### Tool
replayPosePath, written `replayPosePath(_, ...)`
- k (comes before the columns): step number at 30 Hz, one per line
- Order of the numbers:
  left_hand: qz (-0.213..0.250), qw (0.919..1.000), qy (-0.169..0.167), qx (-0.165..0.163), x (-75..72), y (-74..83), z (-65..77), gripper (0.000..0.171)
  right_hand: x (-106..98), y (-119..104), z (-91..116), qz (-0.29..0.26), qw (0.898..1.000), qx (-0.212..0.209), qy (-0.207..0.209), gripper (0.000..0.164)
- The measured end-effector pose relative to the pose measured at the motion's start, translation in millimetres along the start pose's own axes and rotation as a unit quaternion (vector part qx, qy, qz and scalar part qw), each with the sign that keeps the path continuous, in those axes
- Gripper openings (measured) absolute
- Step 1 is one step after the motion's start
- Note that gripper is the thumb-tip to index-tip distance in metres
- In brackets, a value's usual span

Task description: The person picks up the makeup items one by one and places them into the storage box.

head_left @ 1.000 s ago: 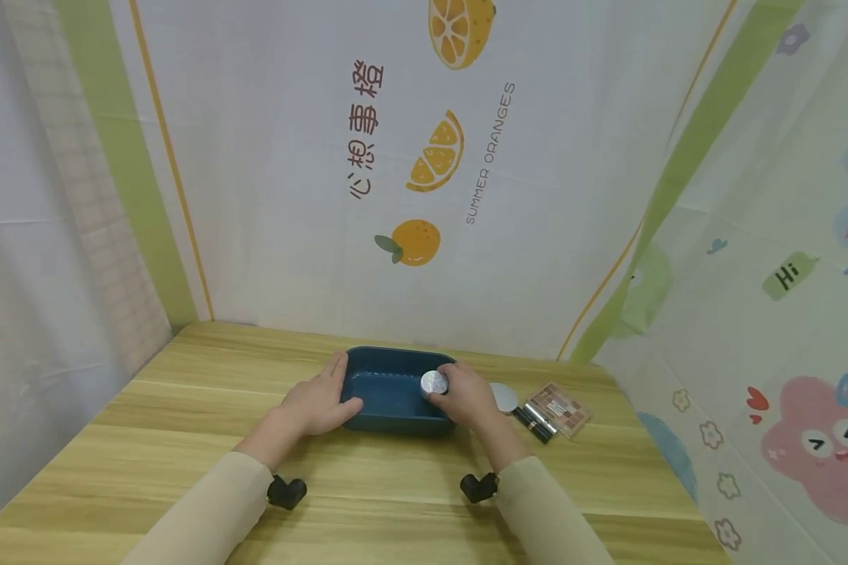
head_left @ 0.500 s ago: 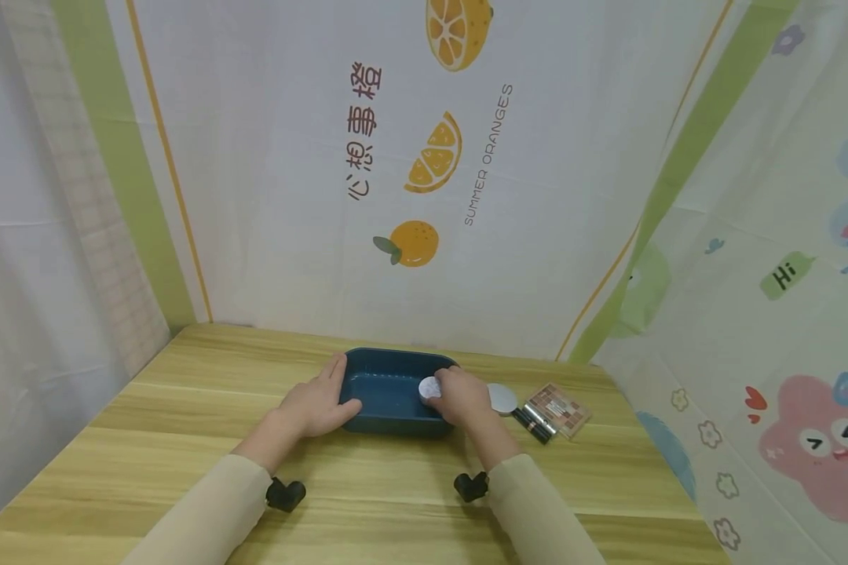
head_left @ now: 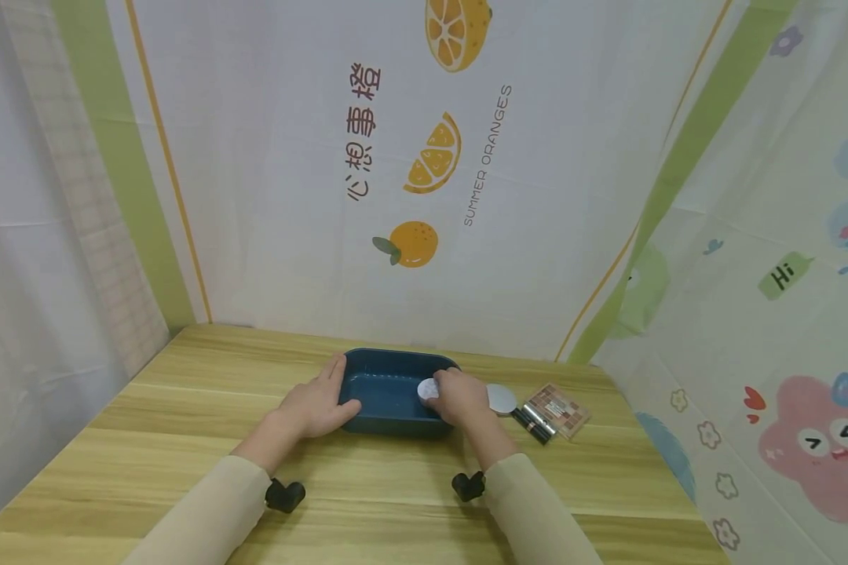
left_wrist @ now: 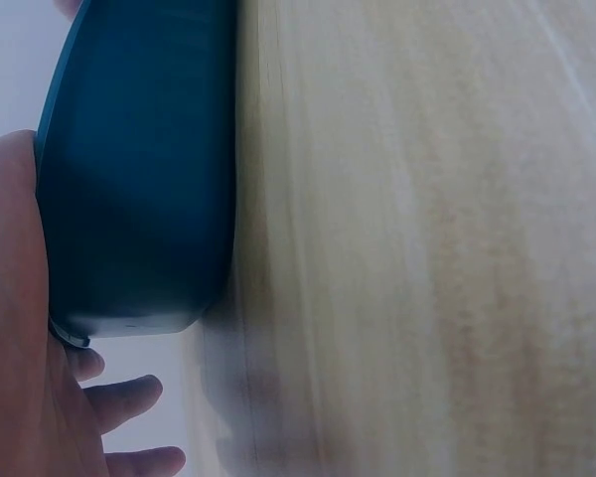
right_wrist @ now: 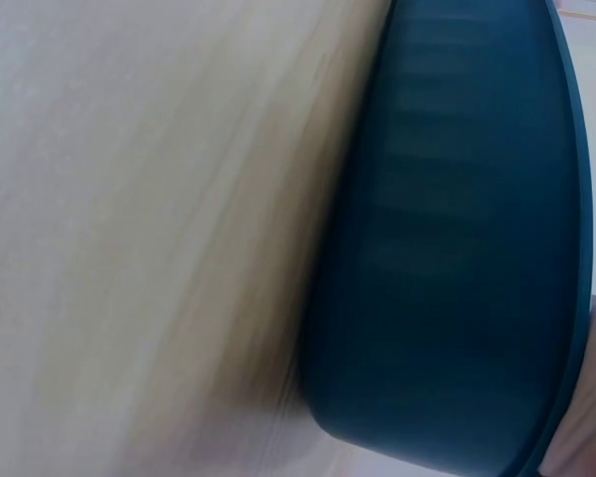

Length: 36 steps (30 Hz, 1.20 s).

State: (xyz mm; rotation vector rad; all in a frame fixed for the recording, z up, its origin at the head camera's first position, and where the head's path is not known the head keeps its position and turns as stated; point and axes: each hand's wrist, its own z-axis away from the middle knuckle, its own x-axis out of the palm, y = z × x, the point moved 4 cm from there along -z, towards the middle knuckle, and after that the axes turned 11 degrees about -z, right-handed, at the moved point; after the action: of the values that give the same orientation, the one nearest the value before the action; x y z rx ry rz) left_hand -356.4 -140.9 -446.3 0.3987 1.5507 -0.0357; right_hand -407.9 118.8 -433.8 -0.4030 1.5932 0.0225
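A dark blue rectangular plastic basin [head_left: 381, 388] sits on the wooden table in the head view. At its left end, my left hand [head_left: 319, 404] rests against the rim, fingers mostly straight and thumb by the near edge. In the left wrist view, its fingers [left_wrist: 124, 402] extend past the basin's end. Over the basin's right end, my right hand [head_left: 461, 399] pinches a small round jar [head_left: 427, 391] with a pale, flat top, partly covered by the fingers. The right wrist view shows the basin's outer wall [right_wrist: 457, 248] and only a sliver of that hand.
To the right lie a round silvery-white disc [head_left: 501, 399], a black tube [head_left: 531, 425], a silver tube [head_left: 541, 418] and an eyeshadow palette [head_left: 557, 408]. A printed curtain [head_left: 290, 259] hangs behind the wooden table [head_left: 367, 502].
My right hand has shifted slightly left and turned with the jar, whose top now shows less behind the fingers. The left hand and the basin look nearly unmoved.
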Motion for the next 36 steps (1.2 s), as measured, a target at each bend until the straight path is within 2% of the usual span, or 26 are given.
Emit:
replayPosePath(26, 0.005, 1.0000, -0.001, 0.002, 0.0, -1.0, -0.7, 0.098, -1.0, -1.0, 2.9, -0.005, 1.000, 0.007, 0.008, 0.059)
replayPosePath(32, 0.008, 1.0000, -0.004, -0.001, 1.2, -2.4, -1.7, 0.100, -0.8, 0.7, 3.8, -0.029, 0.999, 0.002, 0.023, 0.060)
replayPosePath(36, 0.006, 1.0000, -0.005, -0.002, 1.9, -3.1, -2.3, 0.100, -2.9, 3.4, 6.1, -0.066, 0.997, -0.006, 0.030, 0.059)
